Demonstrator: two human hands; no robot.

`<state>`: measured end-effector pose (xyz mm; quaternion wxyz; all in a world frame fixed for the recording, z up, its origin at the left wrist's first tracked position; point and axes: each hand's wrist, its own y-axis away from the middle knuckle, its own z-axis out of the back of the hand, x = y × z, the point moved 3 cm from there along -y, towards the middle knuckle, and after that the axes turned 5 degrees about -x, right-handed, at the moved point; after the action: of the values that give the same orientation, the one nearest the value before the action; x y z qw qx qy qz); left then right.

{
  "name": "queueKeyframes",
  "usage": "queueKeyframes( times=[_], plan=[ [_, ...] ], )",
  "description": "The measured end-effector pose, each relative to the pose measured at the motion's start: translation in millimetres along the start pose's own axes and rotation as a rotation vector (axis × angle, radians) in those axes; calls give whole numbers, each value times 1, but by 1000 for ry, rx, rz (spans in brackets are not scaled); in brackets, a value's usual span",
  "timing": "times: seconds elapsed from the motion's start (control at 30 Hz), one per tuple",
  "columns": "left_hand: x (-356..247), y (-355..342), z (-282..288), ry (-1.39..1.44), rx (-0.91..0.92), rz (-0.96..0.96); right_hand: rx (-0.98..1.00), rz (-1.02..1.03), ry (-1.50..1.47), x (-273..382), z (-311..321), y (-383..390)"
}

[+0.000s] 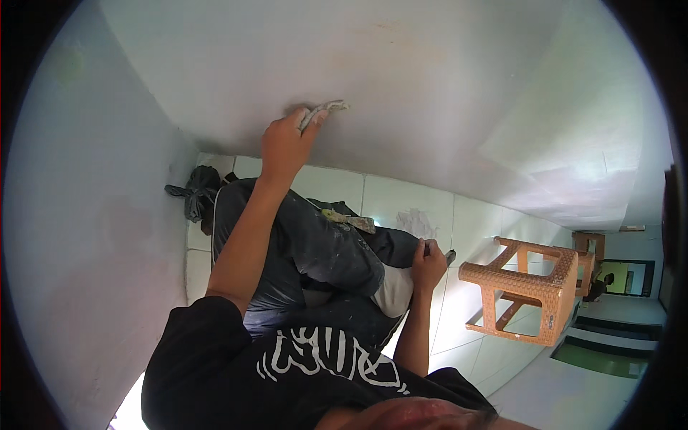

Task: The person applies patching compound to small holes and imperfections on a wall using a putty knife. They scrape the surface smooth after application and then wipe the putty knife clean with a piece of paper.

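Note:
My left hand (287, 147) is closed on a folded whitish sheet (322, 113), pressed against the pale wall (430, 93). Whether the sheet is cloth or sandpaper, I cannot tell. Down by my bent leg, my right hand (428, 266) has its fingers curled in. A small dark greenish end (450, 256) shows just beside those fingers; what it belongs to is hidden. A putty knife (349, 220) with a yellow-green part and a dusty, crusted blade lies against my dark, dust-marked trousers (315, 251).
An orange-brown woven-pattern plastic stool (523, 287) stands on the tiled floor (337, 185) to my right. A black plastic bag (201, 192) sits in the wall corner at left. Whitish residue (417, 223) marks the tiles. Farther right, a person (602, 287) is near a doorway.

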<state>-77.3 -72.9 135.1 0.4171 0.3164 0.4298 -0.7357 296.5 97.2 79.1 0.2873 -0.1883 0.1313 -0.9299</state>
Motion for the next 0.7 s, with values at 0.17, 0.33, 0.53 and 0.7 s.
queueKeyframes(
  times=[0.17,0.33,0.53,0.7],
  plan=[
    [26,9,-24,-83,192,9,50,-47,-10,9,0,-2],
    [12,1,-13,214,14,90,-30,21,29,7,4,-2],
    [21,19,-44,25,176,-18,2,-2,31,6,1,-2],
    [13,8,-32,330,-41,64,-19,1,31,1,3,2]
  ],
)
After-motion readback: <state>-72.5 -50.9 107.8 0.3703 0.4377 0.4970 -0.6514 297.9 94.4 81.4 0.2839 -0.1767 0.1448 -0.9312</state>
